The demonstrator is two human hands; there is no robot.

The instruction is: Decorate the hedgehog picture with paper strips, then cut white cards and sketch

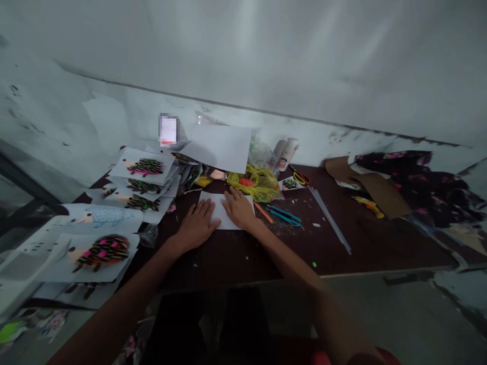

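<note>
A white sheet of paper (225, 221) lies on the dark table in front of me. My left hand (200, 224) rests flat with fingers spread, over the sheet's left side and partly on the table. Across the sheet's right part lies my right hand (239, 209), palm down, fingers stretched out. Neither hand holds anything. Just right of the sheet are an orange stick-like tool (264, 213) and blue-handled scissors (285, 215). Behind it sits a yellow-green plastic bag (262, 185) with something red in it.
Stacked hedgehog craft pictures (144, 166) stand at the left, more (102, 253) nearer me. A large white sheet (220, 147) leans at the back beside a lit phone (169, 129). Rightward lie yellow-and-red scissors (301, 177), long glue sticks (330, 220), brown cardboard (380, 190) and dark patterned cloth (437, 187).
</note>
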